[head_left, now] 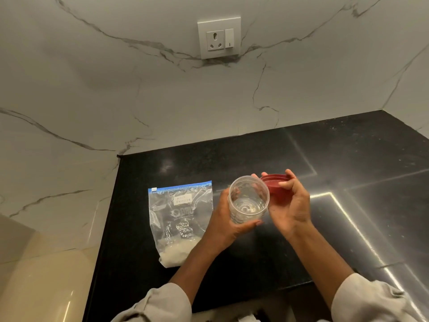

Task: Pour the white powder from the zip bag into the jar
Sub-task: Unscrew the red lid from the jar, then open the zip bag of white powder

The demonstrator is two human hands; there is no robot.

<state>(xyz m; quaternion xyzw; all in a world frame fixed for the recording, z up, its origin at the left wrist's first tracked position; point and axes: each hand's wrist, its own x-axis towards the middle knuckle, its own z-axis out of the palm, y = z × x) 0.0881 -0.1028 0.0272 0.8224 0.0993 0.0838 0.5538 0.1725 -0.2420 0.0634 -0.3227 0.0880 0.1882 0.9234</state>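
Note:
A clear plastic jar [248, 201] is held above the black counter, its open mouth tilted toward me and nothing inside. My left hand [226, 220] grips it from the left and below. My right hand [289, 205] holds the red lid [275, 182] just off the jar's right rim, fingers curled over the lid's edge. The zip bag [180, 219] lies flat on the counter left of my hands, its blue zip strip at the far end, a handwritten label on it, and white powder [176, 251] gathered in its near end.
The black counter [348, 170] runs to the right, with bright light reflections. A marble wall stands behind and to the left, carrying a white socket and switch plate [219, 38]. The counter's left edge drops off beside the bag.

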